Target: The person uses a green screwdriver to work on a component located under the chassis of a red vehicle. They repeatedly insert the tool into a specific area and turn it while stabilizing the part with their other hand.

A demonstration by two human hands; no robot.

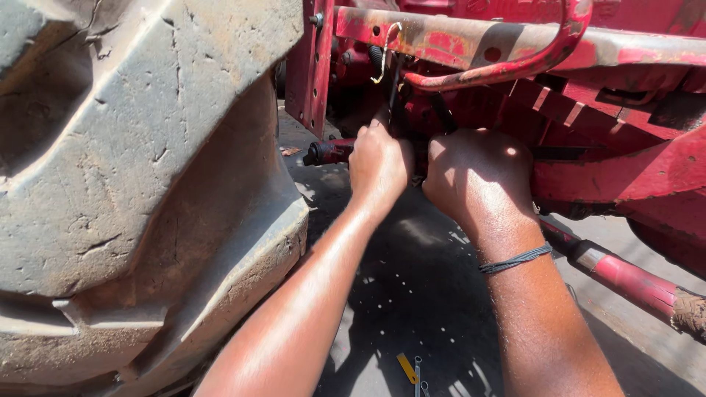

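Both my hands reach under the red machine frame (pixel 625 169). My left hand (pixel 379 165) is closed around a dark part beside a red shaft with a black end cap (pixel 323 152). My right hand (pixel 478 176) is closed just to its right, pressed against the shaded underside of the frame; what its fingers grip is hidden. A dark band (pixel 515 259) circles my right wrist. A curved red rod (pixel 515 66) and a rusty red bar (pixel 456 40) pass above both hands.
A huge muddy tyre (pixel 132 184) fills the left half. A red tube with a mud-caked end (pixel 640 283) slants at the lower right. On the concrete ground (pixel 412 294) lie a yellow piece (pixel 407 367) and a metal tool (pixel 418 378). A wire hook (pixel 386 51) hangs from the bar.
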